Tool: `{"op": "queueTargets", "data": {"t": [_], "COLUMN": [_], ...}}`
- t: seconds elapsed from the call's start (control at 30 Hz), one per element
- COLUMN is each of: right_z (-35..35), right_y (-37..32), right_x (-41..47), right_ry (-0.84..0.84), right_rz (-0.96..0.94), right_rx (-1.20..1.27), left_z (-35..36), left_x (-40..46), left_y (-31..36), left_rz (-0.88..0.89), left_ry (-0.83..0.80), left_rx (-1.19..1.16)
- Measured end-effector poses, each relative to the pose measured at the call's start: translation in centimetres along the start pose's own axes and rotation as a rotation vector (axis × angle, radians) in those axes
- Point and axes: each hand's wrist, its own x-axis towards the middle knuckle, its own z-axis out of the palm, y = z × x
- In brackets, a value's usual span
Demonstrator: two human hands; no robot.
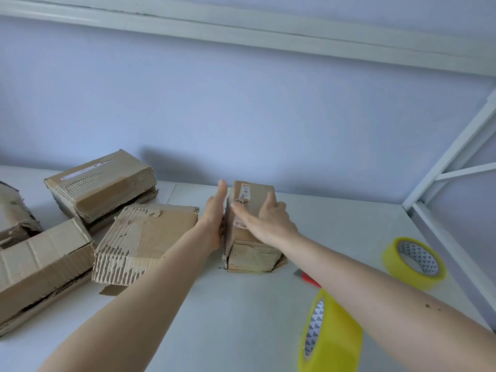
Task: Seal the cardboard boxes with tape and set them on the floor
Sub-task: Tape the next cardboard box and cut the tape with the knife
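A small, narrow cardboard box (249, 253) with a shipping label stands on the white table (241, 304) near the wall. My left hand (216, 214) presses flat against its left side, fingers straight. My right hand (264, 214) lies over its top, fingers curled over the far right edge and thumb across the top. Two yellow tape rolls are at the right: one lying tilted (414, 263), one standing on edge (330, 336) near the front. A red cutter (308, 279) shows partly under my right forearm.
Several worn cardboard boxes crowd the left: a torn flat one (139, 242) beside my left arm, one behind it (102, 186), one at the front left (40, 267), one at the left edge (13, 213). A white metal frame (451, 157) rises at right.
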Motion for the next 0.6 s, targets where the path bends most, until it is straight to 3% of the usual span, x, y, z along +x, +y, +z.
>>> {"op": "queueTargets", "data": {"t": [0.13,0.27,0.33,0.43,0.6], "right_z": [-2.4,-3.1,-2.8,-2.2,-2.1], "right_y": [-0.3,1.7,3.2,5.0,6.0], "right_x": [0.7,2.0,2.3,2.4,2.5], "right_ry": [-0.086,-0.187,-0.319,-0.389,-0.270], "right_rz": [0.166,0.139,0.143,0.167,0.111], "right_rx": [0.301,0.831,0.964,0.936,0.628], "left_z": [-0.6,-1.4,-1.4,0.1,2.4], "left_x": [-1.8,-2.3,-2.6,-2.7,-2.2], "left_y": [0.8,1.6,1.5,0.3,-1.7], "left_rz": [0.107,0.378,0.366,0.312,0.416], "left_ry": [0.012,0.043,0.023,-0.074,-0.068], "left_rx": [-0.037,0.199,0.311,0.388,0.443]}}
